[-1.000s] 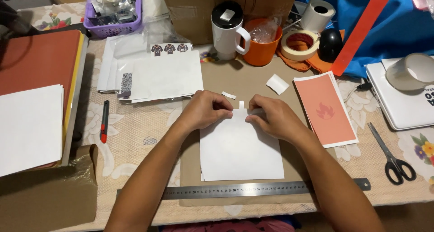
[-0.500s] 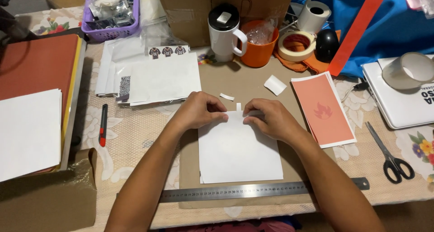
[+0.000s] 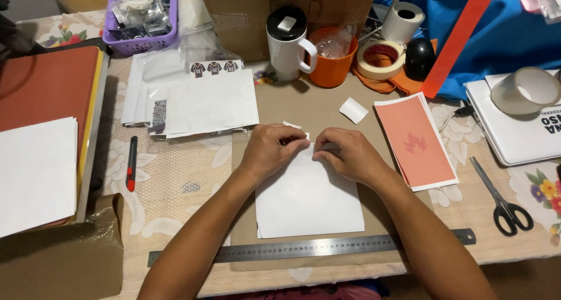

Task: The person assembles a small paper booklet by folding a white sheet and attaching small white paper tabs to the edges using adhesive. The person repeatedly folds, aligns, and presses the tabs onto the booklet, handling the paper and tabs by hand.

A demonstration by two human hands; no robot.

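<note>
Pinching the top edge of the white sheet point(image 3: 308, 200), my left hand point(image 3: 272, 151) and right hand point(image 3: 345, 154) sit close together, each grip closed on the paper's upper rim. The sheet lies flat on a brown cardboard mat point(image 3: 315, 107), stretching from my fingers back toward me, its near edge just above the metal ruler point(image 3: 310, 248). A small white scrap point(image 3: 353, 109) lies beyond my right hand, apart from it, and an orange card point(image 3: 416, 139) rests to the right on the surface point(image 3: 175, 177).
</note>
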